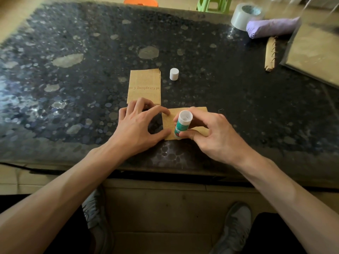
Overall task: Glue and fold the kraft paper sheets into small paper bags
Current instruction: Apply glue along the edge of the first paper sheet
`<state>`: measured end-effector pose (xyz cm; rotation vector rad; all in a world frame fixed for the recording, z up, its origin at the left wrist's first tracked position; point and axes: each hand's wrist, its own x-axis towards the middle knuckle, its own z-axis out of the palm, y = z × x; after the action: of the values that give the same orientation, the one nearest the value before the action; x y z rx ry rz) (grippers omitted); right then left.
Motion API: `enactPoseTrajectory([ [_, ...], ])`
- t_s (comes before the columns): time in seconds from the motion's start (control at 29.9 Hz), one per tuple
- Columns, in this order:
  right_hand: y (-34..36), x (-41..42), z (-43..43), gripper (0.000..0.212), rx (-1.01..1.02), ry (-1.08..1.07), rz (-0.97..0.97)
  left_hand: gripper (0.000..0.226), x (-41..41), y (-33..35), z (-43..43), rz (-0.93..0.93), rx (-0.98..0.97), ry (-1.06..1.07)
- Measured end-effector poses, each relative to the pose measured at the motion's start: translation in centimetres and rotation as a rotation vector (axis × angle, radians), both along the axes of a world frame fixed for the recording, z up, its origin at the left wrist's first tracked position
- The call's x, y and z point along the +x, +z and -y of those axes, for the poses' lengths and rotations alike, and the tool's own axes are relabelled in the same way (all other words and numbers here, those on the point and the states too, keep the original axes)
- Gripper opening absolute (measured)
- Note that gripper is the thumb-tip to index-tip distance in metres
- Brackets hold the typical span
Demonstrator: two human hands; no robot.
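Kraft sheet [167, 125] at table's [238, 99] near edge, centre. Left hand [137, 125], fingers spread, pins its left side w/ thumb & index; right hand [216, 136] grips uncapped glue stick [181, 125]. Keep it pinned, glue thin strip along edge.

- One glue stick [181, 125], and one white cap [174, 74] off it.
- One stack of kraft sheets [144, 87]; I can't count the sheets in it.
- One single sheet [167, 125] apart from the stack.
- Two hands: the left hand [136, 125] and the right hand [211, 132].
- One tape roll [242, 17], one purple bundle [271, 27] and one cardboard strip [270, 54] on the one surface [91, 52].
- Two stools: an orange stool [140, 1] and a green stool [213, 4].
- Two shoes [236, 228] on the floor.
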<state>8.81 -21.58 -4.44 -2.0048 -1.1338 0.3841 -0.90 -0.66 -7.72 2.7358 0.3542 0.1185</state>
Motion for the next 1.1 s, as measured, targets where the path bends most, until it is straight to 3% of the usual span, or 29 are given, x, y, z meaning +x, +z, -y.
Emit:
enactPoseTrajectory([
  [0.23, -0.4, -1.7, -0.4, 0.034, 0.088, -0.127, 0.101, 0.057, 0.0, 0.1, 0.0, 0.014, -0.010, 0.002],
  [0.53, -0.1, -0.7, 0.2, 0.028, -0.007, -0.023, 0.133, 0.059, 0.0, 0.2, 0.0, -0.005, -0.020, 0.005],
  [0.67, 0.3, 0.4, 0.8, 0.025, -0.092, -0.033, 0.014, 0.059, -0.1, 0.3, 0.1, -0.002, -0.038, -0.001],
  [0.77, 0.7, 1.7, 1.3, 0.024, 0.064, -0.152, -0.133, 0.058, -0.2, 0.3, 0.0, 0.009, -0.048, 0.000],
  [0.87, 1.0, 2.6, 1.4, 0.024, 0.214, -0.256, -0.139, 0.054, -0.1, 0.3, 0.1, 0.017, -0.055, -0.001],
  [1.1, -0.2, 1.7, -0.5, 0.033, 0.011, -0.175, 0.014, 0.053, 0.0, 0.4, 0.1, 0.005, -0.042, 0.003],
])
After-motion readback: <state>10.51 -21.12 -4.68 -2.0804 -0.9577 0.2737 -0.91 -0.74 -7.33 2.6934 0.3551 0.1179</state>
